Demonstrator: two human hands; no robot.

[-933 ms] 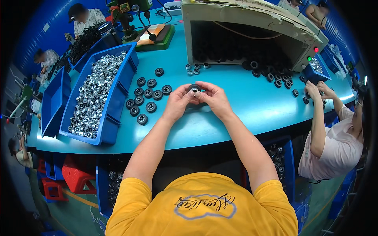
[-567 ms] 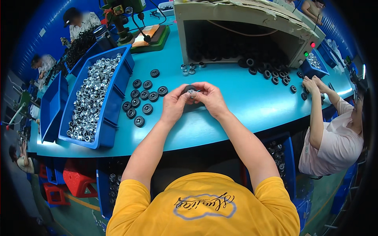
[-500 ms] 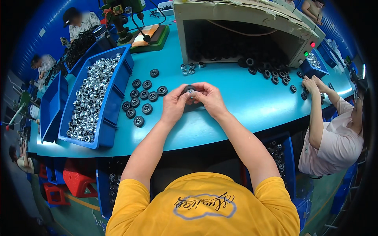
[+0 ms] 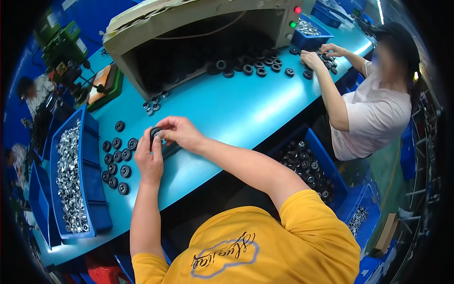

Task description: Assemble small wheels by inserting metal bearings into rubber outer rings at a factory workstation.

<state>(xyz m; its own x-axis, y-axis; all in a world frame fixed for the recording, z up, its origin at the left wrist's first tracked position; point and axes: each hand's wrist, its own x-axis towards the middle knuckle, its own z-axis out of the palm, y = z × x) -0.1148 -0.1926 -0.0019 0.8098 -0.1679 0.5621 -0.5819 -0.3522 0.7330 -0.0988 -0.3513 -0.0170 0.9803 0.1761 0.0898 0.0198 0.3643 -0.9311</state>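
Observation:
My left hand (image 4: pixel 149 161) and my right hand (image 4: pixel 186 135) meet over the table, both closed on a small black toy wheel (image 4: pixel 154 134). A shiny metal hub shows at the wheel's side, partly hidden by my fingertips. Just left of my left hand lie several black wheels (image 4: pixel 126 171) with hubs in them, flat on the tabletop. Beyond my hands stands a small group of loose silver hubs (image 4: pixel 149 111).
A blue bin (image 4: pixel 92 187) full of silver hubs stands at the left. A box-like heater (image 4: pixel 120 57) with black tyres spilling out is at the back. On the right, a co-worker (image 4: pixel 373 111) handles parts beside another blue bin (image 4: pixel 302 40). Below the table edge sits a bin of wheels (image 4: pixel 307 165).
The view has swung to the right, so the table appears tilted and the co-worker shows more fully. Both my hands still hold the wheel, their fingers slightly shifted around it.

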